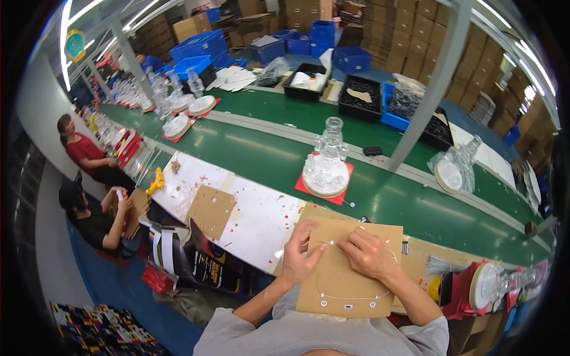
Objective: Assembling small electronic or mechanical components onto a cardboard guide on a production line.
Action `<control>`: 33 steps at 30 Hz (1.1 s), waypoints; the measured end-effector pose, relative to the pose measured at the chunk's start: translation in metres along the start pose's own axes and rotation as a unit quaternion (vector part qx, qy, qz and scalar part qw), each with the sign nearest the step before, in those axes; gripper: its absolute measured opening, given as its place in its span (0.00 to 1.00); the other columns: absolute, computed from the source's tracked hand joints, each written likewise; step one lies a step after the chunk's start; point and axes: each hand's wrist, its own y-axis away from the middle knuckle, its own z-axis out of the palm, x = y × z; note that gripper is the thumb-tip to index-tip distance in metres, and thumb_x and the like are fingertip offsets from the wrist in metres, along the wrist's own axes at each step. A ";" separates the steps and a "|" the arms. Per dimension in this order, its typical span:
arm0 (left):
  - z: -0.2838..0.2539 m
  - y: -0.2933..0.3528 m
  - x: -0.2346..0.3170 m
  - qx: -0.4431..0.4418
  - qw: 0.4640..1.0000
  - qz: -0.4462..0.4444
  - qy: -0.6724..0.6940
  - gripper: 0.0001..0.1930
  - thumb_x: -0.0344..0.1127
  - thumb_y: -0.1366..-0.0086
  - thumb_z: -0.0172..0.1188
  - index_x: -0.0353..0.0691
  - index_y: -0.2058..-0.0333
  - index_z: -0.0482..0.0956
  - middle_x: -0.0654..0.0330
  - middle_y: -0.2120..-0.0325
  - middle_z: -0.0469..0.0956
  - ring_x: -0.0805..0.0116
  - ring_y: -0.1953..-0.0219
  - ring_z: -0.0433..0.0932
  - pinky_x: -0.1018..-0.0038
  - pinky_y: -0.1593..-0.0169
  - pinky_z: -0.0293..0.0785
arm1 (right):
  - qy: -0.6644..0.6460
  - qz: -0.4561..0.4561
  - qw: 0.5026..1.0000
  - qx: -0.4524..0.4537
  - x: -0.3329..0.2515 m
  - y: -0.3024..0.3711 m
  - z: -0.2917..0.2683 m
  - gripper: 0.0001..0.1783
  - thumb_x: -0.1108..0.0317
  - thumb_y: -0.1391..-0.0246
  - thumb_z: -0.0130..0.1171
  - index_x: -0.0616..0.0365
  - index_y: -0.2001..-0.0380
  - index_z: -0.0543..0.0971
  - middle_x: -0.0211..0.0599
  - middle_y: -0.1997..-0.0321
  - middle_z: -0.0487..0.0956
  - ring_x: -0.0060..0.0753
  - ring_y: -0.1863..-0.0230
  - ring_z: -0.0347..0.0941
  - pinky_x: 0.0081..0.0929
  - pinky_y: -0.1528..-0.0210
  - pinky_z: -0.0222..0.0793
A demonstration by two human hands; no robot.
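Observation:
A brown cardboard sheet [350, 274] leans against my body, with a thin pale wire [347, 297] looped across its face. Small white pieces sit along the wire, and two round white ones show near the sheet's lower edge. My left hand [301, 254] grips the sheet at its upper left, thumb on the face and fingers curled by the edge. Close beside it, my right hand [367, 252] is closed, its fingertips pinched at the wire near the top of the sheet. What lies under those fingertips is hidden.
Beyond the white worktop [255, 204] runs a green conveyor [255, 151]. On it, clear glassware stands on a round white base [326, 178] over a red sheet. More glassware [490, 285] lies at right. Two people sit or stand at left; a grey post [430, 89] rises beyond the conveyor.

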 end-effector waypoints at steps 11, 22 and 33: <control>-0.001 -0.011 0.024 0.090 0.917 0.238 -0.306 0.02 0.21 0.41 0.68 0.29 0.68 0.86 0.51 0.55 0.84 0.56 0.54 0.85 0.65 0.44 0.78 | 0.034 0.116 0.993 -0.009 -0.028 0.018 -0.011 0.15 0.77 0.50 0.65 0.59 0.57 0.84 0.35 0.58 0.80 0.35 0.59 0.80 0.30 0.65 0.77; -0.014 -0.020 0.009 0.033 0.892 0.332 -0.306 0.05 0.15 0.39 0.61 0.31 0.68 0.77 0.51 0.67 0.87 0.54 0.60 0.88 0.64 0.53 0.83 | 0.053 0.263 0.956 -0.116 -0.078 0.028 -0.009 0.40 0.50 0.43 0.65 0.52 0.30 0.68 0.40 0.23 0.62 0.48 0.23 0.54 0.69 0.28 0.45; -0.006 -0.031 0.004 -0.004 0.930 0.231 -0.285 0.03 0.19 0.35 0.61 0.30 0.64 0.82 0.51 0.62 0.87 0.52 0.50 0.85 0.51 0.36 0.71 | -0.009 0.308 0.950 0.040 -0.068 0.070 -0.027 0.35 0.63 0.49 0.72 0.55 0.37 0.75 0.44 0.28 0.69 0.49 0.27 0.63 0.54 0.29 0.60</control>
